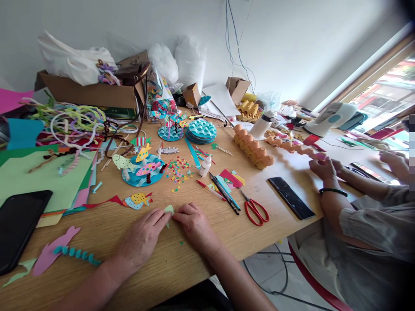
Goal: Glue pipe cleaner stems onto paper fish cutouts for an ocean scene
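Observation:
A small pale green paper piece is at the front of the wooden table, between my two hands. My left hand presses its fingertips on the paper's left side. From the right, my right hand pinches the paper's edge with closed fingers, which hide part of it. Just beyond my left hand lie paper fish with spots and scales. A tiny green scrap rests below the hands. Red-handled scissors lie to the right, beside several pens.
A blue paper disc bears standing fish. Around it are confetti, a glue bottle and colored paper sheets. Phones lie left and right. At right, a co-worker's hands hold an egg-carton strip.

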The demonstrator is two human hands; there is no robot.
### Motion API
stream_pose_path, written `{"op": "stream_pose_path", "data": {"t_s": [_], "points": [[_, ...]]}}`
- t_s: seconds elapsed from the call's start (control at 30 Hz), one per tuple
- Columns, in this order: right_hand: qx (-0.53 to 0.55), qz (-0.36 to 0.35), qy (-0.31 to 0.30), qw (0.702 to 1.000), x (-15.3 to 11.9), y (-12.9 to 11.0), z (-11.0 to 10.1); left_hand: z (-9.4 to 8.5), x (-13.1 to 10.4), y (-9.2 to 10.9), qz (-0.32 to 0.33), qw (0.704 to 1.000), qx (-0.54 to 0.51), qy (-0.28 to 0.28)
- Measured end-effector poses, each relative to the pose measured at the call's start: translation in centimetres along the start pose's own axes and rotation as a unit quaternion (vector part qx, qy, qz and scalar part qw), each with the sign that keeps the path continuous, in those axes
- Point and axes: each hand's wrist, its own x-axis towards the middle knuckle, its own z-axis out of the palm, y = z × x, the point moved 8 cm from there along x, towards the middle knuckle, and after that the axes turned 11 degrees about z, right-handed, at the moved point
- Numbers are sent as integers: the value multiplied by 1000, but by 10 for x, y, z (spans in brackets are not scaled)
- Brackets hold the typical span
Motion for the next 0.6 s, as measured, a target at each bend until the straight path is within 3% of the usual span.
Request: {"op": "stream_pose_path", "data": {"t_s": [0.17, 0.6], "points": [[1, 2, -1, 1000, 0, 1, 0, -4, 1, -3, 1, 999, -43, 12], [-4, 3, -1, 1000, 0, 0, 0, 0, 2, 0, -9, 1000, 2, 4]]}}
